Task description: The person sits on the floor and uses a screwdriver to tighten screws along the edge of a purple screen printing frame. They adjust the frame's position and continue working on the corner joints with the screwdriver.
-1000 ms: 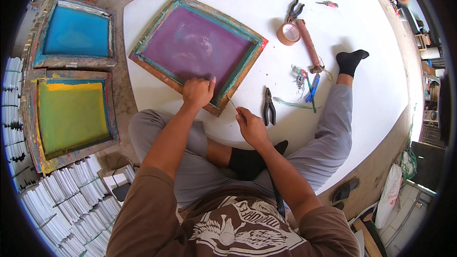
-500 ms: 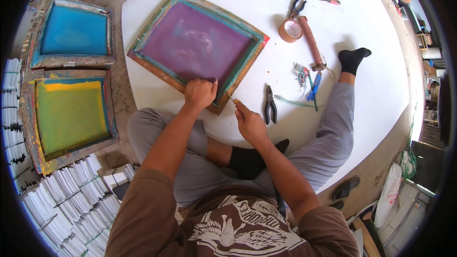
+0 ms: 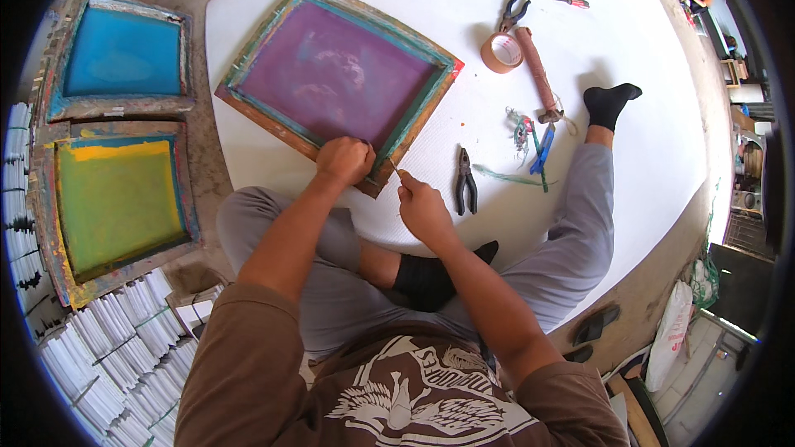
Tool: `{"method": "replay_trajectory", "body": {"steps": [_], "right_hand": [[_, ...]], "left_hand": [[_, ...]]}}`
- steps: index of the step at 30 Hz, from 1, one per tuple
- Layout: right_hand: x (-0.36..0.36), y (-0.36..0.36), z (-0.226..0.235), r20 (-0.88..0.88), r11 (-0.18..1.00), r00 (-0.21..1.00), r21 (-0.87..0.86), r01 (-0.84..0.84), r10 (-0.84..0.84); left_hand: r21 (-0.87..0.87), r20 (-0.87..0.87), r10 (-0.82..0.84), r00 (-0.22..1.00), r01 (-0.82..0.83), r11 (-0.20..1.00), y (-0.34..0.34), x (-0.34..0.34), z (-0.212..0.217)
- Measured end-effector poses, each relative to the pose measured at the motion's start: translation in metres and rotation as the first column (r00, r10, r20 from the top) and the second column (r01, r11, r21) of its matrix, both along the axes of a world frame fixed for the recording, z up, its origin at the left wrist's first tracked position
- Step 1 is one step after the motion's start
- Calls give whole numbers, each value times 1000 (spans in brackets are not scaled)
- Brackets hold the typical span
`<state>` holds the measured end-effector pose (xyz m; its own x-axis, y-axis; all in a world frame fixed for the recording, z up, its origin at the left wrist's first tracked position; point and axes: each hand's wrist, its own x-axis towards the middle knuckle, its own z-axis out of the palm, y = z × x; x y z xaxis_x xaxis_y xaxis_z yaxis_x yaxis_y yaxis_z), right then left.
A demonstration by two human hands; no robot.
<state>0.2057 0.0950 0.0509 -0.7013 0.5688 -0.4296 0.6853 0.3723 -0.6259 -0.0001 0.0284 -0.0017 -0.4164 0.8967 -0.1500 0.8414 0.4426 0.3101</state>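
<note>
A wooden screen-printing frame (image 3: 286, 136) with purple mesh (image 3: 331, 66) lies tilted on the white surface in front of me. My left hand (image 3: 344, 161) is closed over its near rail, close to the near corner. Just right of that corner, my right hand (image 3: 425, 209) is wrapped round a slim tool (image 3: 395, 167) with a thin shaft, whose tip meets the frame's outer edge. Its handle is mostly hidden in my fist, so its exact kind is unclear. Black-handled pliers (image 3: 464, 181) lie to the right of my right hand.
Farther right are a roll of brown tape (image 3: 502, 53), a second pair of pliers (image 3: 514, 12), a hammer (image 3: 538, 74), a blue cutter (image 3: 542, 151) and a small screwdriver (image 3: 571, 2). Blue (image 3: 55, 99) and yellow-green (image 3: 192, 199) screen frames stand left, above stacked paper (image 3: 124, 348).
The whole view has shifted slightly. My right fist has turned a little, with the tool's tip still at the frame's edge. My left hand keeps its hold on the rail.
</note>
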Motion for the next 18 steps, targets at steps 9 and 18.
{"method": "replay_trajectory", "body": {"steps": [9, 18], "right_hand": [[12, 1, -10, -126, 987, 986, -131, 93, -110], [20, -3, -50, -217, 925, 939, -330, 187, -267]], "left_hand": [[-32, 12, -20, 1000, 20, 999, 1, -1, 7], [-5, 11, -13, 1000, 13, 1000, 1, -1, 6]]}}
